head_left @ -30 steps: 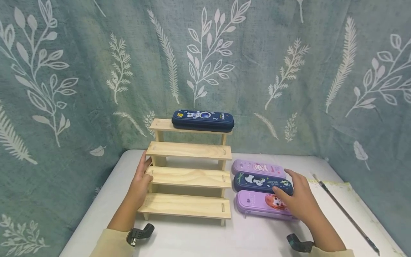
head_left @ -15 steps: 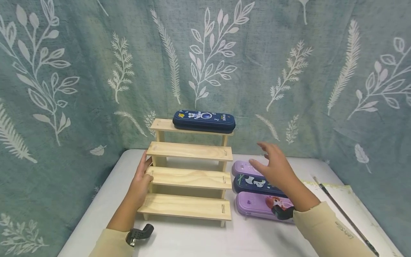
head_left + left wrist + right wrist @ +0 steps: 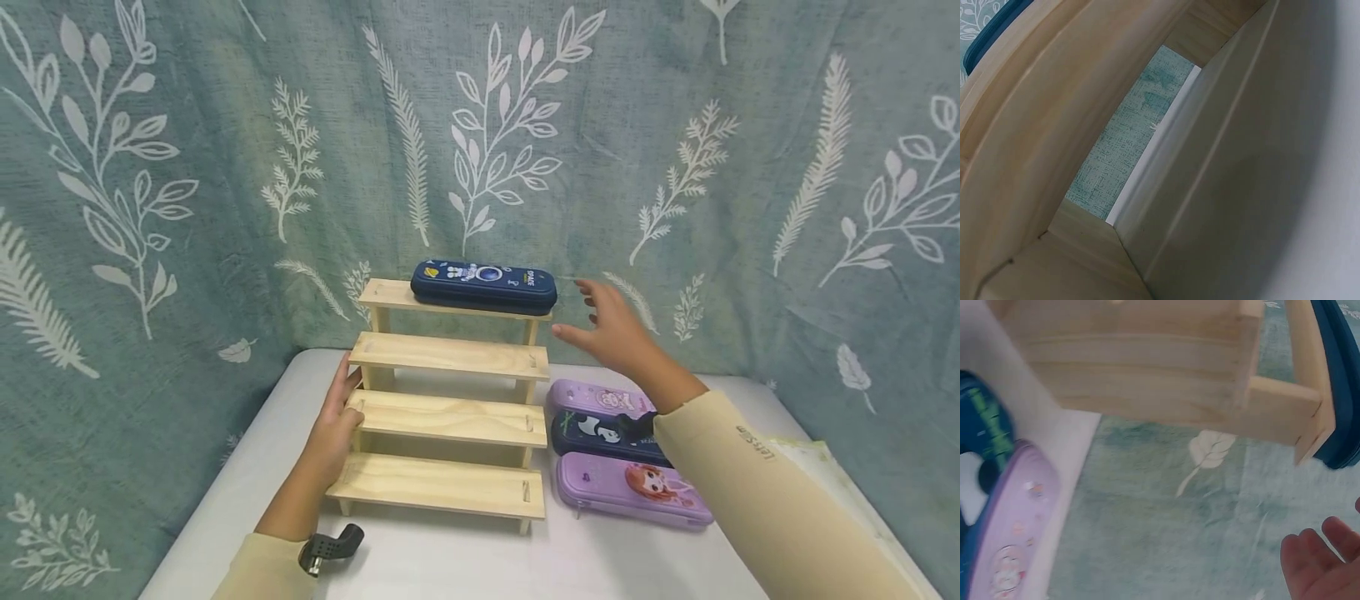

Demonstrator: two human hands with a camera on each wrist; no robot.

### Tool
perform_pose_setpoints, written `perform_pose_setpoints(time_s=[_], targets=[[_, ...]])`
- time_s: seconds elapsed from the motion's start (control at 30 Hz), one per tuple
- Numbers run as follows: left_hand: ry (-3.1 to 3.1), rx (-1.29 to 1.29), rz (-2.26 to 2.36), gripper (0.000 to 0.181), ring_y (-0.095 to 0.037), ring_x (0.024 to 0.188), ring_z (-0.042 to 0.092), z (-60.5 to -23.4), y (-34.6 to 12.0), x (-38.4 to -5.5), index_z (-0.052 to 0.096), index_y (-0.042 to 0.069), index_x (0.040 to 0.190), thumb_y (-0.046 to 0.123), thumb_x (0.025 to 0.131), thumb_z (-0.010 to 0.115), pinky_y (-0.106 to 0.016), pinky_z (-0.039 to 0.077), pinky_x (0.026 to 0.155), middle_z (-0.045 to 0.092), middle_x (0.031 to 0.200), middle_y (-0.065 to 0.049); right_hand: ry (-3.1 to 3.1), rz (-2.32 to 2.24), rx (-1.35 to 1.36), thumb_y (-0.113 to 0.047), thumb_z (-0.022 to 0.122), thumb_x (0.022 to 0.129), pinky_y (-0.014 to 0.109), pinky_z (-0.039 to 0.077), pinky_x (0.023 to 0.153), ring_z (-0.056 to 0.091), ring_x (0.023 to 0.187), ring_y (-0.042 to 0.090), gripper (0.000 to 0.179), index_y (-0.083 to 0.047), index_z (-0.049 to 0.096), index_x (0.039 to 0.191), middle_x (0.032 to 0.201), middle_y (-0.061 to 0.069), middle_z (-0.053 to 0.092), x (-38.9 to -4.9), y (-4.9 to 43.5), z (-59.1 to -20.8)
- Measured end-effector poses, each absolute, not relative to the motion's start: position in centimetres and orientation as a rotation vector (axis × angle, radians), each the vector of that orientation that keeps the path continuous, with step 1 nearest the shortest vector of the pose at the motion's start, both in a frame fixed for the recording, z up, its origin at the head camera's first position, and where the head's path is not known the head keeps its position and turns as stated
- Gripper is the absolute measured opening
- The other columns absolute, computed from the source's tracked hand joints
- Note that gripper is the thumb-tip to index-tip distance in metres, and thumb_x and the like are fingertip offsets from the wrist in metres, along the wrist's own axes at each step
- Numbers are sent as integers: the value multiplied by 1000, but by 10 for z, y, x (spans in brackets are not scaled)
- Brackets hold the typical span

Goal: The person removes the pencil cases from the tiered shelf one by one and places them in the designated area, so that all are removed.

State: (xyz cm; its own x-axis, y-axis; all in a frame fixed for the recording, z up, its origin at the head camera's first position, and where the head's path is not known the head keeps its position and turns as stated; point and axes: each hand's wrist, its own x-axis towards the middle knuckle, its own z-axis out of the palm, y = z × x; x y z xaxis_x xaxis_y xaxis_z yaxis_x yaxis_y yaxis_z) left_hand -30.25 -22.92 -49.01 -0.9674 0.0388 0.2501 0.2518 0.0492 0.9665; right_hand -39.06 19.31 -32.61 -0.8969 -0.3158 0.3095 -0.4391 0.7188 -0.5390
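A stepped wooden display stand (image 3: 448, 415) with several tiers stands on the white table. My left hand (image 3: 330, 433) holds its left side, thumb by the end of one tier and fingers along the edge. On the top tier lies a navy pencil case (image 3: 480, 287) with an astronaut print, its right end slightly past the plank. My right hand (image 3: 611, 329) is raised just right of that case, fingers spread and apart from it. In the right wrist view, the fingertips (image 3: 1300, 550) show below the end of the same case.
Right of the stand lie three pencil cases on the table: a lilac one (image 3: 581, 393) at the back, a navy panda one (image 3: 581, 429), and a purple one (image 3: 611, 487) with a red-haired girl in front. A leaf-patterned cloth (image 3: 420, 150) hangs behind the table.
My right hand has risen from over the pencil cases on the table, moving up and left to beside the top tier. My left hand stays on the stand.
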Motion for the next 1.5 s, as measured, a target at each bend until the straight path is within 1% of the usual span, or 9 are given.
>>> perform_pose_setpoints(time_s=[0.13, 0.27, 0.4, 0.67, 0.77, 0.9, 1.0, 1.13, 1.5], targets=[[-2152, -294, -2043, 103, -32, 162, 7, -490, -228, -303, 0, 53, 164, -10, 90, 33, -60, 17, 123, 12, 176, -4, -2720, 936, 599, -57, 78, 88, 61, 40, 115, 40, 146, 45, 108, -10, 21, 167, 162, 23, 34, -398, 176, -312], [-2156, -265, -2062, 104, -32, 162, 6, -491, -226, -302, 0, 54, 163, -10, 89, 34, -61, 16, 123, 11, 176, -3, -2730, 924, 546, -61, 80, 84, 64, 32, 118, 32, 151, 43, 118, -17, 12, 169, 165, 19, 30, -403, 157, -298], [-2167, -256, -2054, 104, -32, 162, 7, -491, -225, -301, 1, 56, 163, -10, 90, 34, -61, 18, 122, 12, 176, -3, -2732, 950, 520, -61, 82, 82, 65, 30, 119, 27, 154, 41, 121, -19, 10, 169, 167, 16, 31, -411, 137, -287], [-2161, -268, -2052, 104, -32, 162, 7, -490, -226, -302, 1, 54, 164, -11, 90, 35, -60, 17, 121, 13, 176, -4, -2789, 878, 575, -67, 81, 79, 63, 29, 120, 27, 156, 39, 116, -16, 26, 166, 167, 11, 35, -427, 113, -276], [-2163, -265, -2060, 104, -31, 162, 7, -490, -226, -303, 1, 54, 164, -10, 90, 35, -59, 17, 121, 13, 176, -3, -2806, 816, 598, -66, 80, 80, 62, 28, 121, 29, 155, 39, 111, -12, 32, 164, 167, 12, 37, -428, 110, -275], [-2151, -260, -2056, 104, -31, 162, 8, -490, -226, -304, 2, 54, 164, -11, 89, 34, -58, 19, 121, 13, 176, -4, -2829, 746, 641, -63, 80, 82, 60, 29, 121, 35, 151, 39, 106, -7, 38, 161, 163, 16, 40, -432, 108, -276], [-2154, -243, -2063, 105, -31, 162, 7, -490, -227, -302, 2, 55, 163, -11, 89, 35, -59, 16, 122, 13, 176, -3, -2875, 746, 658, -60, 82, 81, 57, 35, 118, 44, 144, 38, 102, -5, 42, 158, 156, 18, 48, -434, 109, -283], [-2167, -230, -2071, 105, -31, 163, 3, -491, -227, -300, 1, 55, 163, -10, 89, 36, -62, 11, 123, 13, 176, -2, -2906, 788, 664, -56, 86, 80, 55, 40, 114, 52, 137, 35, 99, -8, 45, 156, 151, 15, 54, -433, 111, -290], [-2154, -265, -2051, 104, -32, 163, 4, -491, -228, -301, 0, 53, 164, -11, 89, 35, -62, 12, 123, 12, 176, -4, -2891, 828, 670, -48, 90, 78, 54, 43, 111, 55, 132, 33, 95, -12, 47, 156, 149, 13, 55, -430, 115, -292]])
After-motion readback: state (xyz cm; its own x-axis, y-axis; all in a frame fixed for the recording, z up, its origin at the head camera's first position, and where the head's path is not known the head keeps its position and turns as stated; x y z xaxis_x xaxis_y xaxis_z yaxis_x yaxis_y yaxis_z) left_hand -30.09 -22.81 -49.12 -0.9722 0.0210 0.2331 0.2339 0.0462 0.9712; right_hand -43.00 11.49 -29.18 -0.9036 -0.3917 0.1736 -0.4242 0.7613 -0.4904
